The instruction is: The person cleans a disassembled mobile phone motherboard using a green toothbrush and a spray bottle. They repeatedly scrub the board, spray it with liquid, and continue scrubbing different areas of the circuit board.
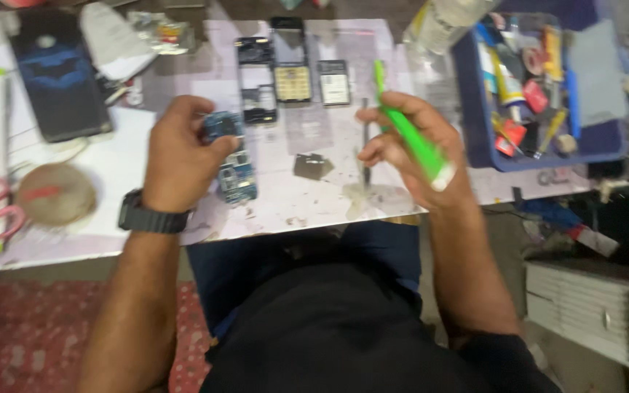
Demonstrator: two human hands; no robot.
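Your left hand (180, 156) grips a blue circuit board (233, 166), lifted just over the white table (111, 171). Your right hand (409, 145) is closed around a green tool (409, 138) and a thin metal tweezer (365, 142) pointing down at the table. At twelve o'clock from the board lie a phone frame (258, 80), a keypad (292, 81) and a small screen (334, 84). A blue tray (475, 109) sits at two o'clock.

Left wrist: wore a black digital watch (153, 217).
Forearms: were bare, no sleeves.
Torso: wore a black shirt (343, 327).
Legs: wore dark blue trousers (234, 269).
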